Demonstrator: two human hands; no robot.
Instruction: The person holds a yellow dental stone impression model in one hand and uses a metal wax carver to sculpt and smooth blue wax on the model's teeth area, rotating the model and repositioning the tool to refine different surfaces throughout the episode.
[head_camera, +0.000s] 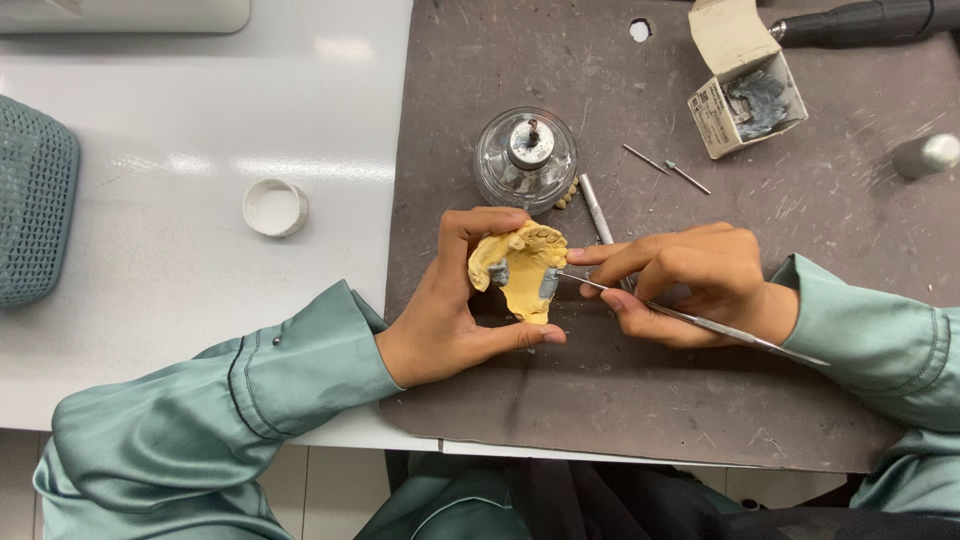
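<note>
Left hand (450, 305) clasps a yellow dental cast (520, 268); right hand (690, 285) pinches a thin metal instrument (700, 322), tip seemingly touching grey wax.

A yellow plaster dental cast (520, 268) with grey wax patches is held tilted above the dark mat, teeth facing upward. A thin metal instrument (690, 318) lies slanted, its tip touching the cast's right grey patch.
</note>
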